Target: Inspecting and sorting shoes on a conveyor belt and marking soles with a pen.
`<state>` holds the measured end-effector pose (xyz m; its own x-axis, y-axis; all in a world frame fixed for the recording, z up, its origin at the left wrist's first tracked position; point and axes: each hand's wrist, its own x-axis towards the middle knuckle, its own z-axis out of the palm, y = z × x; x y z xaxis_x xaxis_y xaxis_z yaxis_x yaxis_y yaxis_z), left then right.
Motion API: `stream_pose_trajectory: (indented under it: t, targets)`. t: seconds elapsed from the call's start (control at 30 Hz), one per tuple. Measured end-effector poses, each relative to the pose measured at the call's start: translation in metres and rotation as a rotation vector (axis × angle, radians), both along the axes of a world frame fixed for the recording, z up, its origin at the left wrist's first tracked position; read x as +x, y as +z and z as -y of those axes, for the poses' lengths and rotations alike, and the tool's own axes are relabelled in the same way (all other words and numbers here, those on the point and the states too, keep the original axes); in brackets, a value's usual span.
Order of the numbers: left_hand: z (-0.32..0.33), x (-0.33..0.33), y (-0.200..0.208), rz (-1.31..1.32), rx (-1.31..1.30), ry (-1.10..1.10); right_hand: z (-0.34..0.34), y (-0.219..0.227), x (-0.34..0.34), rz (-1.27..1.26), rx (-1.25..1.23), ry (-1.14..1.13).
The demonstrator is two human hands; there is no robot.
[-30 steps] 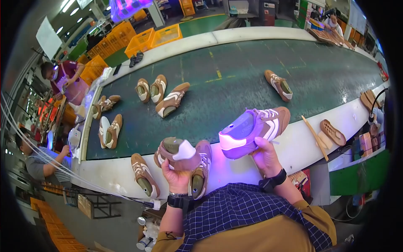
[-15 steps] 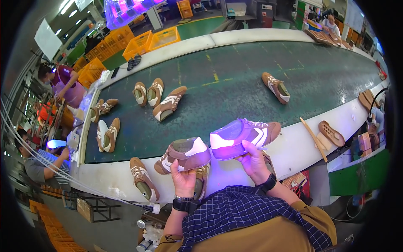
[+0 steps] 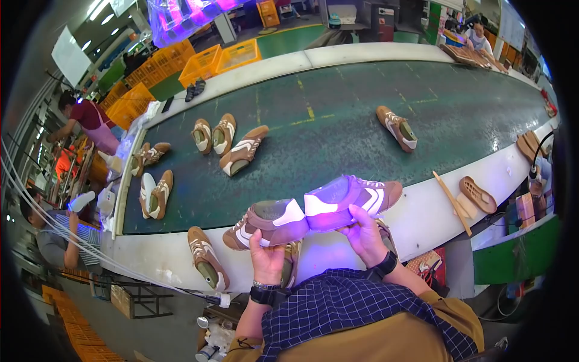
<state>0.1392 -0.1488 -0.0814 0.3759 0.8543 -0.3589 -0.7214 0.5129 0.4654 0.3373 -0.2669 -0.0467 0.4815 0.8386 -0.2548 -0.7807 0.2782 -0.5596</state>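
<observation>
My left hand (image 3: 266, 260) grips a brown sneaker (image 3: 260, 226) with white stripes and a white heel patch, its toe pointing left. In my right hand (image 3: 364, 236) is a matching sneaker (image 3: 356, 198), toe to the right, tinted purple by the light on it. The two heels face each other and appear to meet or nearly meet, above the near white ledge. Partly covered by my left hand, a third sneaker (image 3: 292, 260) rests on that ledge. Another sneaker (image 3: 205, 256) lies farther left there. Behind my right hand, one more shoe (image 3: 386, 234) shows only in part.
Several brown sneakers stand on the green conveyor belt (image 3: 325, 145), one alone (image 3: 398, 128) toward the right. A wooden stick (image 3: 451, 202) and a brown sole (image 3: 477, 194) lie on the right ledge. A cable end (image 3: 220, 299) sticks out at the near left. Co-workers sit or stand around the belt.
Both held sneakers have shifted slightly, the right one a little lower, and their heels have come closer. At the left, two co-workers have moved their arms. My grips are the same.
</observation>
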Motion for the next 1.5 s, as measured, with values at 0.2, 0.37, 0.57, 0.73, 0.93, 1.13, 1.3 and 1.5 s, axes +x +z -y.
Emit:
stream_pose_trajectory:
  t: [0.2, 0.37, 0.57, 0.73, 0.93, 1.13, 1.3, 1.5]
  targets:
    - [0.001, 0.004, 0.01, -0.037, 0.03, -0.021, 0.001, -0.004, 0.003, 0.005, -0.012, 0.018]
    - [-0.006, 0.008, 0.008, -0.066, 0.052, -0.025, -0.004, -0.007, 0.009, 0.041, -0.02, 0.001]
    - [-0.007, -0.009, 0.003, -0.144, 0.068, -0.048, -0.006, -0.012, 0.006, 0.104, -0.015, 0.035]
    - [-0.016, 0.009, -0.01, -0.029, 0.024, -0.15, 0.017, -0.031, 0.014, 0.062, -0.013, 0.053]
    - [-0.097, 0.008, -0.004, 0.077, 0.125, -0.211, 0.009, -0.047, -0.002, 0.058, 0.019, 0.137]
    - [-0.201, 0.034, 0.023, -0.439, 0.001, -0.276, 0.007, -0.049, 0.018, 0.154, -0.094, 0.107]
    - [-0.245, -0.057, -0.033, -0.498, 0.34, -0.26, -0.004, -0.042, 0.004, 0.112, -0.15, 0.215]
    - [-0.259, -0.07, 0.052, -0.902, 0.294, 0.433, 0.017, -0.061, 0.024, 0.073, -0.152, 0.309]
